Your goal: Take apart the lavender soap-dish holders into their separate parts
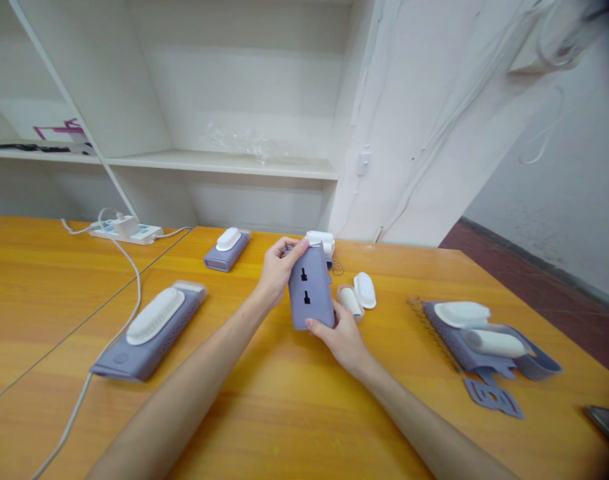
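A grey-purple rectangular plastic case [314,310] is held up above the table, tilted, with two black keyhole-shaped slots facing me. My left hand [278,268] grips its upper left edge, thumb along the top. At the lower right corner my right hand [345,337] closes on it, thumb on the front face. Just behind the right hand lie a white roll [351,302] in a clear-looking holder and a white oval cover [365,290]. More white parts [320,237] show behind the case's top, partly hidden by it.
Similar purple cases with white covers rest at the left [149,333] and back left [227,249]. On the right, an opened case [444,333] lies with a white roll, a flat purple piece [494,398] and a wire coil. A white cable runs from a power strip [127,229].
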`<state>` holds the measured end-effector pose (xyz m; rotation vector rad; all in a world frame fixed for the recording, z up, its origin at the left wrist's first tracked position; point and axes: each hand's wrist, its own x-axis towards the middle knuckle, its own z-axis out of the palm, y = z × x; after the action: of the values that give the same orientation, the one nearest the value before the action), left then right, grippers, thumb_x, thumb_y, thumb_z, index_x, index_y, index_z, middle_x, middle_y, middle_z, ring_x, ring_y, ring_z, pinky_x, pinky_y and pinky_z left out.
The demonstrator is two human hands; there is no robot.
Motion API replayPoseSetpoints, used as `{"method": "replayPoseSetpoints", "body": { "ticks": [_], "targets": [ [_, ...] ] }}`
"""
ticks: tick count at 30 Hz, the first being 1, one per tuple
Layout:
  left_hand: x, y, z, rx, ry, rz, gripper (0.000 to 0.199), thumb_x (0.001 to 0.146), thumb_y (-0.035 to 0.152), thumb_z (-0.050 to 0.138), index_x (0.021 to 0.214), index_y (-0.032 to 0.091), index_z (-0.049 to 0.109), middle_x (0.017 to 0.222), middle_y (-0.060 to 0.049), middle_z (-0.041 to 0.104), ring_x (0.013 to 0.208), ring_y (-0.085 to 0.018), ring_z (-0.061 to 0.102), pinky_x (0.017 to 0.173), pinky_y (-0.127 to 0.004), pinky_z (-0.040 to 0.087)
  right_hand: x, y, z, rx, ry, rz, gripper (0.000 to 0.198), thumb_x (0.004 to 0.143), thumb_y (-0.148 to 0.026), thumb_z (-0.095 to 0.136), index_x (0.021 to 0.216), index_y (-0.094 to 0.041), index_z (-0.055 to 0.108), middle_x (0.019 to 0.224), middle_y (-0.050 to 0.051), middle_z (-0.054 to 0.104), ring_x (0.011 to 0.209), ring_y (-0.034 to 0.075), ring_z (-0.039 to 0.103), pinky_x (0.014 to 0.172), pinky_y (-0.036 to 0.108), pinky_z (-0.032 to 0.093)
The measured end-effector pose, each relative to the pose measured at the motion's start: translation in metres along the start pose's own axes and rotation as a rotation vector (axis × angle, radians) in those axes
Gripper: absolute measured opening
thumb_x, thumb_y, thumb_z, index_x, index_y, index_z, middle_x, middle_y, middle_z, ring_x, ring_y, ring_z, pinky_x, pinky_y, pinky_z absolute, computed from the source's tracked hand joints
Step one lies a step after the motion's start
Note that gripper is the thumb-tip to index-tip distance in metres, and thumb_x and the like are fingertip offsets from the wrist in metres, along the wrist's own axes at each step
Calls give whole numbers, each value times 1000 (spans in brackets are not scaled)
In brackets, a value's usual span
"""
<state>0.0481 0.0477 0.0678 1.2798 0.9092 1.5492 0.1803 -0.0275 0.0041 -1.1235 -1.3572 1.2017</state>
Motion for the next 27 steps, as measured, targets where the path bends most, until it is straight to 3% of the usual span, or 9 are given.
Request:
{"method": "replayPoseSetpoints", "body": {
  "ticks": [6, 10, 16, 21, 27],
  "targets": [
    [3, 7, -10, 273, 36, 226, 24, 78, 42, 63, 77, 19, 64, 75, 0, 60, 72, -13, 54, 70, -24, 40, -1, 5, 1, 27, -50, 3, 37, 70, -30, 69, 102, -15, 61, 97, 6, 67, 84, 21, 61, 74, 32, 49],
    [1, 6, -12, 505, 56, 365, 28, 85, 42, 55, 70, 19, 65, 73, 0, 53, 72, -13, 51, 72, -26, 39, -1, 4, 0, 89, -12, 75, 36, 68, -31, 71, 99, -14, 62, 94, 6, 68, 83, 20, 61, 73, 30, 48],
    [-1, 5, -5, 834, 85, 420, 41, 69, 57, 67, 70, 18, 56, 80, 0, 47, 75, -16, 49, 71, -28, 41, 2, 4, 2, 188, 99, 131, 35, 67, -32, 72, 94, -13, 62, 85, 4, 67, 74, 17, 58, 67, 26, 45],
    [-10, 4, 10, 1125, 222, 490, 38, 75, 56, 62, 83, 18, 57, 88, -6, 53, 91, -24, 49, 87, -39, 36, 1, 7, 7, 169, 132, 82, 33, 67, -30, 72, 93, -13, 61, 86, 4, 67, 76, 17, 57, 69, 27, 45],
    [-14, 9, 14, 1161, 166, 562, 31, 81, 48, 57, 94, 19, 59, 94, -7, 57, 96, -24, 49, 93, -42, 29, 0, 6, 10, 175, 114, 75, 35, 66, -29, 71, 96, -13, 60, 91, 6, 67, 80, 19, 60, 71, 29, 46]
  ]
}}
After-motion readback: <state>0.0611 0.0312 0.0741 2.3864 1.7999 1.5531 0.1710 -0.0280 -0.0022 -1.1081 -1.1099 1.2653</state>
